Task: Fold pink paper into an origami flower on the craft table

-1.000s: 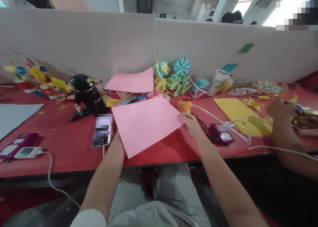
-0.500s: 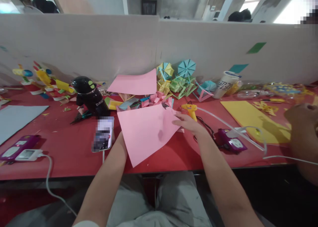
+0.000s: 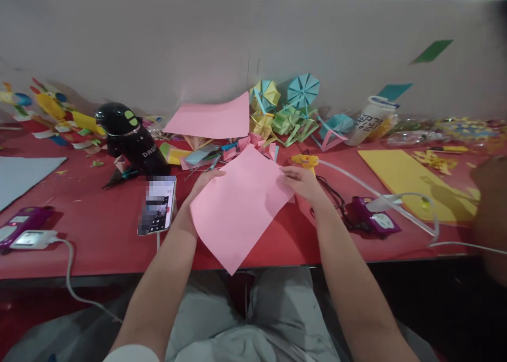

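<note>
A pink sheet of paper (image 3: 241, 206) is between my hands above the red table's front part, turned so that one corner points at me. My left hand (image 3: 206, 181) grips its upper left edge, the fingers partly behind the paper. On the other side, my right hand (image 3: 299, 181) pinches the right edge. Just behind the sheet lie small folded pink pieces (image 3: 251, 140), partly covered by it. A yellow glue gun (image 3: 304, 160) rests beyond my right hand.
A phone (image 3: 158, 206) and a black bottle (image 3: 137, 140) stand left. Folded paper shapes (image 3: 293, 120), another pink sheet (image 3: 214, 118) and a cup (image 3: 368, 120) line the partition. Purple power strips (image 3: 376, 217) lie right and left. A person's arm (image 3: 491, 203) is at the right edge.
The pink sheet has turned, its near corner now further right. My left hand has come out from behind it to the upper left edge. The view has tipped down.
</note>
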Available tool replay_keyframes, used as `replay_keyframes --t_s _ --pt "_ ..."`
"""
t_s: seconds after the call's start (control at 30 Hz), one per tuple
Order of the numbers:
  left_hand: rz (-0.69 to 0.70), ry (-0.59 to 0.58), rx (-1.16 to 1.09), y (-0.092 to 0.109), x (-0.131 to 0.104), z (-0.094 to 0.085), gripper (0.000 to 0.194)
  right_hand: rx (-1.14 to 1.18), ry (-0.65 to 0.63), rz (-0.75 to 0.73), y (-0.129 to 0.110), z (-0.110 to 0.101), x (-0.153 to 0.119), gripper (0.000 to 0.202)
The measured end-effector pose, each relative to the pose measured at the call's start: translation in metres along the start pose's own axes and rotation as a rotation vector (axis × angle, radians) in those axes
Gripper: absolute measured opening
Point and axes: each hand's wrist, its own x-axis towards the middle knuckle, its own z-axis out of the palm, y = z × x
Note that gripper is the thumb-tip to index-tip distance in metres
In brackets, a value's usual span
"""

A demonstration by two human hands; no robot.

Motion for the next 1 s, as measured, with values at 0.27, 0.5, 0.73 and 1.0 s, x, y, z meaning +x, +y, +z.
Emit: replay_keyframes --t_s 0.27,0.5,0.73,1.0 --pt "0.185 0.069 0.114 -0.004 0.019 0.003 0.015 -0.276 0.276 -0.355 -0.010 0.015 -0.007 0.019" --pt "0.155 0.052 0.018 -0.003 0.024 -0.008 0.023 -0.157 0.277 -0.514 -0.019 0.026 -0.011 0.015" --pt "0.051 -0.119 0.100 0.000 0.021 -0.006 0.045 0.107 0.293 -0.424 -0.009 0.024 -0.004 0.013" --pt "0.108 -0.246 0.455 -0.016 0.016 0.007 0.050 0.295 0.209 -0.317 -0.011 0.035 -0.002 0.007"
